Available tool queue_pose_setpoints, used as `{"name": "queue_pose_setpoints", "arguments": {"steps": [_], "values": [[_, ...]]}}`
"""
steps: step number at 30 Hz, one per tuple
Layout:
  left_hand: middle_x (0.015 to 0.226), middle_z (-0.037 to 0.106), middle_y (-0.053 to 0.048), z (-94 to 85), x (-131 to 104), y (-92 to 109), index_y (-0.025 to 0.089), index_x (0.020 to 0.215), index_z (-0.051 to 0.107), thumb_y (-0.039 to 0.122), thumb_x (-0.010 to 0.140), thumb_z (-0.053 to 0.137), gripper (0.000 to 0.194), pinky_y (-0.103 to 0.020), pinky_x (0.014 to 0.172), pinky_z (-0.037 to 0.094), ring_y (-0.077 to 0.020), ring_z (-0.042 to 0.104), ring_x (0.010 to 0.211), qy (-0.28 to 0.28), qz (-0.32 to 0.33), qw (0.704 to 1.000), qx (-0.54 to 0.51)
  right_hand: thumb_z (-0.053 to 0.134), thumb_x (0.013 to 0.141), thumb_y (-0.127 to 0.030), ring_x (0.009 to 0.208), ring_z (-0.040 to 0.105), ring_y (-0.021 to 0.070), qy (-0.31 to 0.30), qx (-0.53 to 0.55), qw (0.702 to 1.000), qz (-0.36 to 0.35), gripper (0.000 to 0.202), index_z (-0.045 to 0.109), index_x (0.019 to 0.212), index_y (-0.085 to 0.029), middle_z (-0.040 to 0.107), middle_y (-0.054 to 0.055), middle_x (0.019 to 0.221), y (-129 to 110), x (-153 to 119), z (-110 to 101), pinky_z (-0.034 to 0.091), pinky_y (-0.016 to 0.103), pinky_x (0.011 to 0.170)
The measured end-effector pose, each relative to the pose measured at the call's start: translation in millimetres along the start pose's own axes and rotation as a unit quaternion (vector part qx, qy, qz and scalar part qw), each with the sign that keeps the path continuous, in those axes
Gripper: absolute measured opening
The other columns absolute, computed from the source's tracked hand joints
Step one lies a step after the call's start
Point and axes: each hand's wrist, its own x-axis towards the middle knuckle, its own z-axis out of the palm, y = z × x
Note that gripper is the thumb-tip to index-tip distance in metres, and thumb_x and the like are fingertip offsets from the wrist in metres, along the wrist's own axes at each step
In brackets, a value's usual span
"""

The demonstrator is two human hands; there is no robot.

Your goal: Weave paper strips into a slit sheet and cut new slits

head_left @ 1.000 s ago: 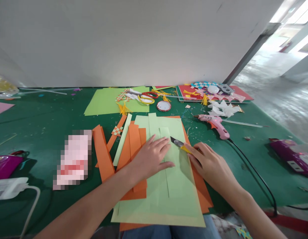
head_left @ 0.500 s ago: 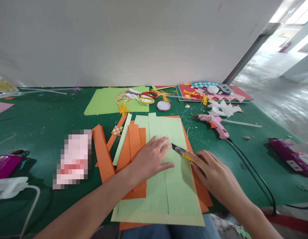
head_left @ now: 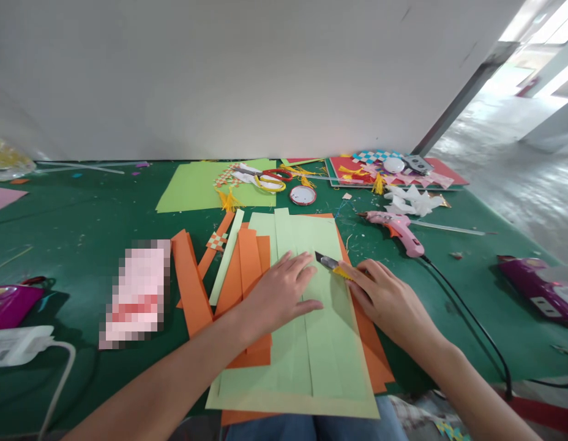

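Pale green paper sheets and strips (head_left: 330, 349) lie in front of me on top of orange paper (head_left: 373, 343). My left hand (head_left: 284, 291) rests palm down on the green paper with its fingers spread, holding nothing. A yellow utility knife (head_left: 332, 264) is gripped in my right hand (head_left: 380, 288); its blade points up and left over the green paper, just right of my left fingertips. Orange strips (head_left: 190, 282) and a narrow pale green strip (head_left: 226, 257) lie left of the stack, beside a small woven checkered piece (head_left: 216, 241).
Behind the stack are scissors (head_left: 270, 179), a round white lid (head_left: 303, 195) and bright green sheets (head_left: 183, 187). A pink glue gun (head_left: 401, 231) with a black cord lies right. A purple device (head_left: 538, 285) sits far right, a white plug (head_left: 20, 345) at left.
My right hand and the knife have moved slightly up and left, with the blade further up the green paper. My left hand stays in place.
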Motion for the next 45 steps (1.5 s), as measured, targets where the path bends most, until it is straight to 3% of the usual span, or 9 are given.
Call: {"name": "queue_pose_setpoints", "arguments": {"steps": [7, 12, 16, 20, 22, 26, 30, 39, 45], "values": [[0.14, 0.045, -0.017, -3.5, 1, 1, 0.009, 0.124, 0.051, 0.057, 0.088, 0.043, 0.061, -0.044, 0.111, 0.031, -0.0282, 0.035, 0.135, -0.008, -0.005, 1.0, -0.012, 0.041, 0.095, -0.024, 0.082, 0.057, 0.0191, 0.004, -0.021, 1.0, 0.0, 0.035, 0.057, 0.125, -0.016, 0.058, 0.008, 0.09, 2, 12, 3, 0.049, 0.029, 0.064], [0.141, 0.045, -0.016, -2.0, 1, 1, 0.009, 0.123, 0.052, 0.058, 0.088, 0.042, 0.06, -0.043, 0.113, 0.028, -0.0264, 0.036, 0.135, -0.008, -0.004, 1.0, -0.01, 0.042, 0.094, -0.026, 0.081, 0.057, 0.0204, 0.005, -0.068, 0.996, 0.064, 0.037, 0.053, 0.129, -0.021, 0.059, 0.007, 0.089, 3, 12, 2, 0.047, 0.029, 0.056], [0.139, 0.047, -0.016, -1.4, 0, 1, 0.01, 0.121, 0.053, 0.058, 0.089, 0.038, 0.06, -0.04, 0.11, 0.034, -0.0261, 0.038, 0.133, 0.017, 0.018, 1.0, -0.001, 0.045, 0.093, -0.028, 0.091, 0.057, 0.0263, 0.035, -0.088, 0.992, 0.087, 0.041, 0.049, 0.133, -0.017, 0.061, 0.012, 0.099, -2, 2, -8, 0.05, 0.04, 0.071], [0.136, 0.05, -0.013, -1.7, 0, -1, 0.012, 0.121, 0.053, 0.045, 0.096, 0.034, 0.045, -0.035, 0.105, 0.042, -0.0219, 0.045, 0.128, 0.09, -0.01, 0.996, 0.016, 0.046, 0.092, -0.025, 0.115, 0.051, 0.0288, 0.064, 0.012, 0.998, -0.018, 0.038, 0.052, 0.128, -0.014, 0.057, 0.015, 0.119, -26, -21, -20, 0.046, 0.049, 0.093], [0.134, 0.052, -0.012, 0.3, 1, -5, 0.013, 0.121, 0.053, 0.031, 0.098, 0.035, 0.035, -0.036, 0.103, 0.043, -0.0212, 0.048, 0.125, 0.122, -0.056, 0.99, 0.041, 0.05, 0.09, -0.026, 0.125, 0.044, 0.029, 0.022, 0.058, 0.993, -0.103, 0.042, 0.051, 0.13, -0.015, 0.053, 0.015, 0.129, -44, -32, -23, 0.046, 0.047, 0.096], [0.129, 0.057, -0.014, 6.1, 1, -15, 0.009, 0.121, 0.053, 0.018, 0.096, 0.04, 0.03, -0.04, 0.104, 0.042, -0.024, 0.051, 0.122, 0.08, -0.075, 0.99, 0.088, 0.054, 0.088, -0.033, 0.129, 0.041, 0.0302, -0.032, 0.084, 0.986, -0.143, 0.046, 0.052, 0.129, -0.012, 0.051, 0.015, 0.134, -69, -40, -22, 0.046, 0.051, 0.099], [0.125, 0.06, -0.013, 5.6, 0, -17, 0.009, 0.117, 0.056, 0.017, 0.094, 0.043, 0.027, -0.041, 0.104, 0.041, -0.0243, 0.053, 0.12, 0.076, -0.08, 0.99, 0.092, 0.052, 0.089, -0.036, 0.13, 0.04, 0.0322, -0.045, 0.062, 0.991, -0.112, 0.047, 0.052, 0.13, -0.013, 0.049, 0.016, 0.137, -70, -27, -15, 0.043, 0.055, 0.101], [0.112, 0.066, -0.012, -5.5, 0, -14, 0.011, 0.112, 0.057, 0.015, 0.092, 0.045, 0.024, -0.039, 0.099, 0.045, -0.0224, 0.058, 0.111, 0.091, -0.085, 0.99, 0.064, 0.046, 0.092, -0.038, 0.134, 0.036, 0.0296, -0.055, 0.068, 0.991, -0.1, 0.048, 0.05, 0.133, -0.013, 0.045, 0.015, 0.141, -57, 13, 1, 0.035, 0.051, 0.108], [0.105, 0.066, -0.01, -8.3, -1, -19, 0.011, 0.099, 0.062, 0.013, 0.093, 0.042, 0.021, -0.038, 0.096, 0.045, -0.0216, 0.057, 0.106, 0.081, -0.08, 0.992, 0.061, 0.044, 0.093, -0.041, 0.134, 0.037, 0.0288, -0.055, 0.077, 0.992, -0.082, 0.05, 0.049, 0.134, -0.014, 0.044, 0.014, 0.142, -52, 19, 4, 0.035, 0.051, 0.107]]}}
